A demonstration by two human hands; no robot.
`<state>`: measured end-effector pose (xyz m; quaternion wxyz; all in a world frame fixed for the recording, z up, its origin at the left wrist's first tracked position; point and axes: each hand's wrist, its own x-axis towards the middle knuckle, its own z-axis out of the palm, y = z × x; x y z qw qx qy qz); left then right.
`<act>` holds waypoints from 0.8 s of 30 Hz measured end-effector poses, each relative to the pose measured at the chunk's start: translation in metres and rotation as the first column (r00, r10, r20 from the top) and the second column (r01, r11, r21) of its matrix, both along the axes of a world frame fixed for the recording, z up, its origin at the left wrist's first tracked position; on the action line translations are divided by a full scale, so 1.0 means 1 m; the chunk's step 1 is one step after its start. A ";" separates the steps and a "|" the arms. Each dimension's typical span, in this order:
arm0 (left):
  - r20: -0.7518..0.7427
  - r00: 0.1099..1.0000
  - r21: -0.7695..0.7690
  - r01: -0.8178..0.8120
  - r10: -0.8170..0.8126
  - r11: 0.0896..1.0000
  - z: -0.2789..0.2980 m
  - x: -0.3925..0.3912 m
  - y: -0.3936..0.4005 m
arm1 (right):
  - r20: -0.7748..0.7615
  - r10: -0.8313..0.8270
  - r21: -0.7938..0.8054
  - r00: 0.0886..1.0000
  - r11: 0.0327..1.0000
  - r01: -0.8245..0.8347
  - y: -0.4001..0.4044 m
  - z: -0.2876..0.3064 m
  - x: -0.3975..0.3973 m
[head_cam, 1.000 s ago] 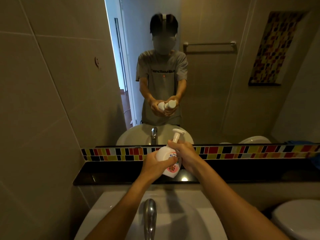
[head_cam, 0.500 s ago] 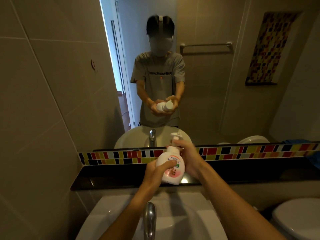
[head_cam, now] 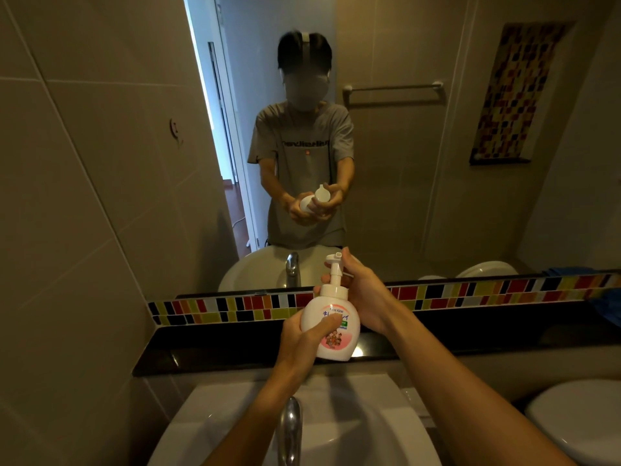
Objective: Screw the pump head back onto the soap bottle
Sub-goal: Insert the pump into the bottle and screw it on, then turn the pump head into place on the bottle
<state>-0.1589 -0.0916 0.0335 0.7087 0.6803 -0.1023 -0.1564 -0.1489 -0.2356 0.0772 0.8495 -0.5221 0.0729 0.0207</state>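
A white soap bottle (head_cam: 336,322) with a pink label stands nearly upright in the air above the black ledge. My left hand (head_cam: 300,341) wraps its lower left side, thumb across the label. The white pump head (head_cam: 332,274) sits on the bottle's neck, nozzle up. My right hand (head_cam: 364,294) grips the pump's collar from the right and behind, its fingers partly hidden by the pump. The mirror shows the same hold from the front.
A black stone ledge (head_cam: 208,354) runs under the mirror, with a coloured mosaic strip (head_cam: 470,292) behind it. Below me are the white basin (head_cam: 386,428) and chrome tap (head_cam: 289,428). A toilet lid (head_cam: 581,422) is at right, a tiled wall at left.
The bottle has gone from tilted to nearly upright and dropped a little toward the ledge. My right hand has shifted its grip around the pump collar.
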 end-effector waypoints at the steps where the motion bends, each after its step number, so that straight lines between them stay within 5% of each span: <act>1: -0.001 1.000 -0.005 0.001 -0.001 1.000 0.000 -0.001 0.000 | 0.001 -0.002 -0.002 1.000 1.000 0.002 0.000 0.000 0.000; 12: -0.068 0.995 -0.103 0.059 -0.066 0.993 -0.007 0.005 0.007 | 0.009 -0.034 -0.008 0.999 0.999 0.034 0.003 0.004 -0.004; 18: -0.054 0.986 0.002 0.159 -0.158 0.987 -0.013 0.008 0.018 | -0.017 -0.031 -0.163 0.999 0.986 0.027 0.005 -0.003 -0.011; 24: -0.041 0.993 0.070 0.115 -0.112 0.991 -0.045 0.016 0.047 | -0.132 -0.257 -0.258 0.957 0.941 0.217 0.007 -0.054 -0.048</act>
